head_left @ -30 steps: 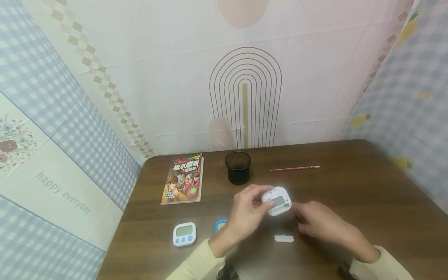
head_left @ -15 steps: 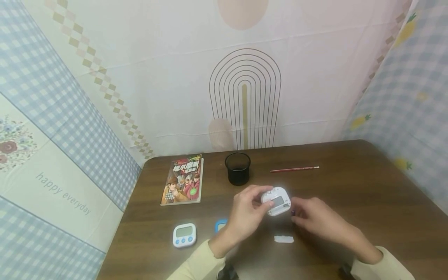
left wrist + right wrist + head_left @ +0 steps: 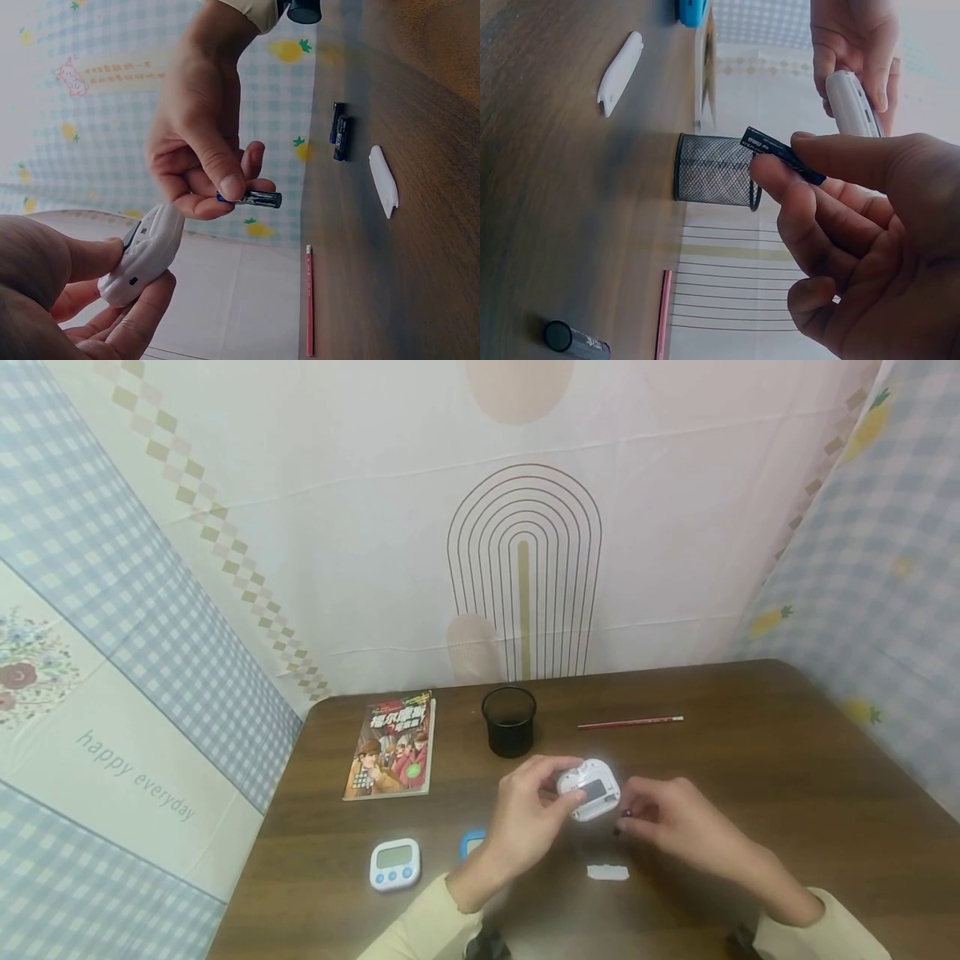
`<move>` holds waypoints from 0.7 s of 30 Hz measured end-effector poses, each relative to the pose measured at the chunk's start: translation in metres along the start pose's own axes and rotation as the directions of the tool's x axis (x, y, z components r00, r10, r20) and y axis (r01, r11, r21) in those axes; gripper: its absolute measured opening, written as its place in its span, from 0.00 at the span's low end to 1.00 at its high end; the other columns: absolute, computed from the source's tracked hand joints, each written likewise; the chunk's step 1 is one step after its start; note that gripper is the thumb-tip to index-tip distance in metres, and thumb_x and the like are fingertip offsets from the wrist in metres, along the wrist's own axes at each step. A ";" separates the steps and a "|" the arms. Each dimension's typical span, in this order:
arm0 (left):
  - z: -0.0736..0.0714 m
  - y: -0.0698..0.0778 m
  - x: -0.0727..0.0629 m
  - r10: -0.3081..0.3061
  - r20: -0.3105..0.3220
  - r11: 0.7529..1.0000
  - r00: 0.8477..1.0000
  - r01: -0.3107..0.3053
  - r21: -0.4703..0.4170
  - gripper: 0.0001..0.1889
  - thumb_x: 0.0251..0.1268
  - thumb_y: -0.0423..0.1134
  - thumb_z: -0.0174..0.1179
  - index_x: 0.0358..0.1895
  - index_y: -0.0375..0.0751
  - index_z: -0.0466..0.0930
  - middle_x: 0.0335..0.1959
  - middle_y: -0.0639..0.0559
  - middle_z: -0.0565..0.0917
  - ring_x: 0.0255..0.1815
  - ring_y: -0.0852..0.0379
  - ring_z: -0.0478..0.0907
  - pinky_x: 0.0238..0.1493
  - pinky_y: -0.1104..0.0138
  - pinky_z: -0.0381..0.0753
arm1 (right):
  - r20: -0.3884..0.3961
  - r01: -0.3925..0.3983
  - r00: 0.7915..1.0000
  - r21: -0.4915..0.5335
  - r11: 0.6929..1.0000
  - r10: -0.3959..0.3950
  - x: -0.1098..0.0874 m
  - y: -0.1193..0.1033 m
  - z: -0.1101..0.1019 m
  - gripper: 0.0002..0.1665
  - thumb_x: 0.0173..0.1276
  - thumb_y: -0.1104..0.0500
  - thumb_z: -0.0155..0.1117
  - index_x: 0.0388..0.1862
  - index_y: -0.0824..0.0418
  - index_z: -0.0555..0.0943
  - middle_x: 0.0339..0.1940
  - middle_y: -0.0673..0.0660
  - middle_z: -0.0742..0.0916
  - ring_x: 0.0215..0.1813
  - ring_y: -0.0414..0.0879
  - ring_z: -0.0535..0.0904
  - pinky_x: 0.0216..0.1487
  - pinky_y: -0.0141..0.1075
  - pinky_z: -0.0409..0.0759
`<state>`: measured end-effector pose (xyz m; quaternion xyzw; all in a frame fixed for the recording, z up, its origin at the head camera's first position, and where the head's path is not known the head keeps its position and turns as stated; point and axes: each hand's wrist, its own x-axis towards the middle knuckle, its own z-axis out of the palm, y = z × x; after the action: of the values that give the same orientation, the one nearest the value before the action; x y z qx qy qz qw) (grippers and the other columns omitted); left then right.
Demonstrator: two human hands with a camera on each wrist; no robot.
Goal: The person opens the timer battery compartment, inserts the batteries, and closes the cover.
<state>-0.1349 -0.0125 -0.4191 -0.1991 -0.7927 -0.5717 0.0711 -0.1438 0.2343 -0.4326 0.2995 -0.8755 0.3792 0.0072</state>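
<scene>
My left hand (image 3: 521, 818) grips a white digital timer (image 3: 597, 770), its back turned up towards me. Just right of it, my right hand (image 3: 686, 818) pinches a small dark cylindrical battery (image 3: 780, 154) between thumb and fingertips. That battery is apart from the timer. On the table below lies a white battery cover (image 3: 607, 872). In the left wrist view, two more batteries (image 3: 341, 139) lie side by side near the cover; from the head they are hidden. Whether the timer's compartment holds a battery, I cannot tell.
A white timer with blue buttons (image 3: 395, 864) and a partly hidden blue timer (image 3: 471, 841) lie at the left. Farther back are a book (image 3: 392, 747), a black mesh pen cup (image 3: 511, 735) and a red pencil (image 3: 630, 722).
My right fingers have shifted and turned slightly, so the battery in them now shows and points downward. My left hand and the timer have barely moved.
</scene>
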 end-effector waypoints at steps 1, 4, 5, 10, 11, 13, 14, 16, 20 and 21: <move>0.000 0.000 0.000 -0.001 0.000 1.000 1.000 0.001 -0.001 0.16 0.68 0.31 0.72 0.57 0.42 0.87 0.49 0.46 0.87 0.44 0.54 0.87 0.44 0.75 0.88 | -0.004 0.002 1.000 0.003 1.000 -0.002 0.000 -0.001 0.000 0.13 0.63 0.66 0.79 0.38 0.53 0.84 0.33 0.42 0.90 0.34 0.32 0.84 0.32 0.31 0.86; 0.000 0.000 0.000 0.002 0.001 1.000 1.000 -0.002 -0.001 0.16 0.68 0.31 0.72 0.57 0.42 0.87 0.49 0.46 0.87 0.44 0.55 0.87 0.44 0.75 0.88 | -0.015 0.003 1.000 0.009 1.000 -0.003 0.000 -0.003 0.000 0.15 0.62 0.66 0.80 0.37 0.51 0.83 0.32 0.41 0.90 0.32 0.32 0.83 0.30 0.31 0.85; 0.000 0.000 0.000 0.002 0.002 1.000 1.000 -0.002 -0.002 0.16 0.68 0.31 0.72 0.57 0.42 0.87 0.49 0.46 0.87 0.43 0.55 0.87 0.44 0.75 0.88 | -0.022 0.004 1.000 0.007 1.000 -0.003 -0.001 -0.003 0.001 0.16 0.61 0.67 0.80 0.36 0.49 0.83 0.32 0.40 0.90 0.31 0.32 0.83 0.30 0.31 0.85; 0.001 0.000 0.000 0.006 -0.001 1.000 1.000 -0.006 0.001 0.16 0.68 0.31 0.72 0.57 0.41 0.87 0.48 0.46 0.87 0.43 0.55 0.87 0.43 0.75 0.88 | -0.048 0.020 0.999 0.011 1.000 -0.019 -0.001 -0.005 0.002 0.20 0.59 0.69 0.80 0.34 0.45 0.82 0.29 0.38 0.88 0.29 0.32 0.82 0.28 0.31 0.84; 0.001 0.000 0.000 0.005 -0.001 1.000 1.000 -0.005 0.001 0.16 0.68 0.31 0.72 0.57 0.41 0.87 0.48 0.46 0.87 0.43 0.55 0.88 0.43 0.75 0.88 | -0.052 0.026 0.998 0.015 1.000 -0.025 -0.001 -0.006 0.002 0.20 0.59 0.69 0.80 0.34 0.45 0.82 0.29 0.38 0.88 0.29 0.32 0.82 0.28 0.31 0.84; 0.001 0.001 0.000 0.003 0.000 1.000 1.000 -0.003 0.001 0.16 0.68 0.31 0.72 0.57 0.42 0.87 0.49 0.46 0.87 0.43 0.54 0.88 0.43 0.75 0.88 | -0.056 0.032 0.998 0.019 0.999 -0.031 -0.001 -0.007 0.002 0.21 0.59 0.69 0.80 0.34 0.44 0.81 0.30 0.37 0.88 0.29 0.32 0.82 0.29 0.31 0.84; 0.001 0.001 0.000 0.000 0.001 1.000 1.000 0.000 0.000 0.16 0.68 0.31 0.72 0.57 0.42 0.87 0.49 0.46 0.87 0.43 0.54 0.88 0.43 0.75 0.88 | -0.059 0.036 0.998 0.022 0.999 -0.035 -0.001 -0.007 0.002 0.21 0.59 0.69 0.80 0.34 0.44 0.81 0.30 0.37 0.88 0.30 0.33 0.82 0.29 0.31 0.84; 0.000 0.001 0.000 -0.004 0.002 1.000 1.000 0.004 0.002 0.16 0.68 0.31 0.72 0.57 0.42 0.87 0.49 0.46 0.87 0.43 0.54 0.88 0.43 0.75 0.88 | -0.063 0.042 0.997 0.029 0.999 -0.040 -0.001 -0.008 0.001 0.21 0.59 0.68 0.81 0.34 0.44 0.81 0.30 0.37 0.88 0.30 0.33 0.82 0.29 0.31 0.84; 0.000 0.001 0.000 -0.001 0.002 1.000 1.000 0.001 0.007 0.16 0.68 0.31 0.72 0.57 0.41 0.87 0.49 0.46 0.87 0.44 0.54 0.88 0.43 0.75 0.88 | -0.075 0.040 0.997 0.049 0.998 -0.036 -0.002 -0.010 0.000 0.21 0.59 0.66 0.82 0.34 0.42 0.82 0.30 0.37 0.88 0.29 0.34 0.82 0.27 0.31 0.83; 0.000 0.001 0.000 0.001 0.001 1.000 1.000 -0.001 0.009 0.16 0.68 0.31 0.72 0.58 0.41 0.87 0.49 0.46 0.87 0.44 0.54 0.88 0.43 0.75 0.88 | -0.078 0.037 0.996 0.055 0.998 -0.033 -0.003 -0.010 0.000 0.20 0.59 0.66 0.82 0.34 0.42 0.82 0.30 0.37 0.88 0.29 0.34 0.82 0.27 0.31 0.83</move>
<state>-0.1342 -0.0122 -0.4188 -0.1994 -0.7951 -0.5682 0.0720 -0.1365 0.2306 -0.4265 0.3002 -0.8581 0.4148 0.0389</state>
